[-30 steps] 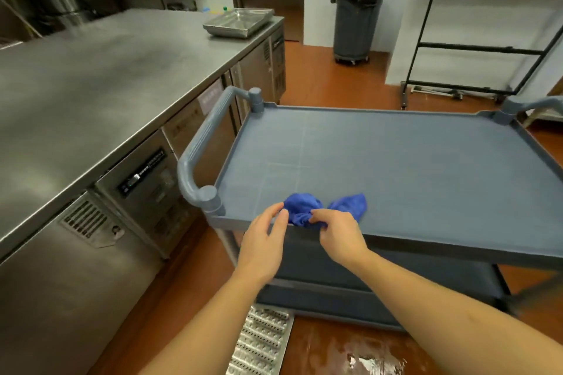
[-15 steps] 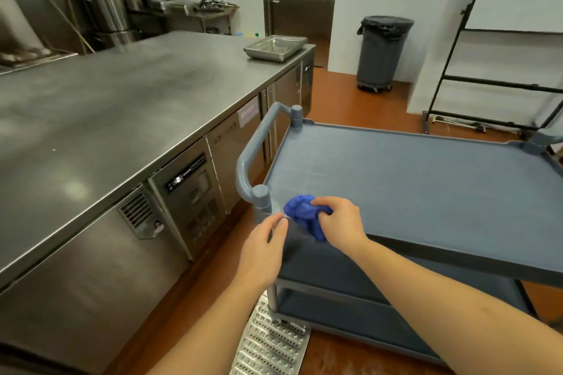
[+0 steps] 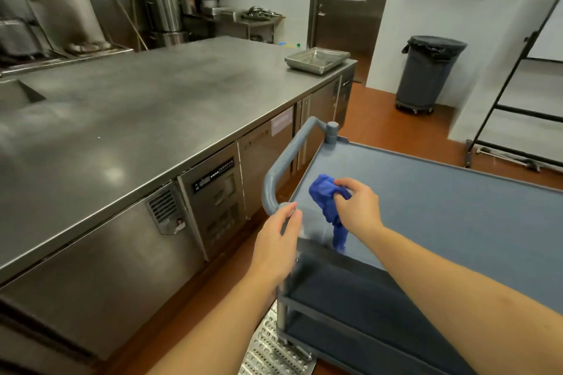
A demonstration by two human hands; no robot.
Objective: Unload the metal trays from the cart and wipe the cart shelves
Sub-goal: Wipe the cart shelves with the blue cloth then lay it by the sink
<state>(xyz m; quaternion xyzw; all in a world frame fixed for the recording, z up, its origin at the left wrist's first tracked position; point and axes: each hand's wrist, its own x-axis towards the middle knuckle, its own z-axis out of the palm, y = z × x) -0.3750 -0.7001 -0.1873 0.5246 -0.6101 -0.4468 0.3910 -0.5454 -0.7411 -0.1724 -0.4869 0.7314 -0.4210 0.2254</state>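
A grey plastic cart stands in front of me, its top shelf bare. My right hand holds a bunched blue cloth lifted above the shelf's near left corner, one end dangling down. My left hand hovers by the near post of the cart handle, fingers apart, holding nothing. A metal tray sits on the far corner of the steel counter. Lower cart shelves show dark below.
The steel counter with under-counter fridge units runs along the left. A grey bin on wheels stands by the far wall near a steel door. A black rack leans at right. A metal floor drain grate lies beside the cart's near corner.
My right hand gathered the blue cloth off the shelf and lifted it, now hanging from the fist. My left hand let go of the cloth. My view turned left and up.
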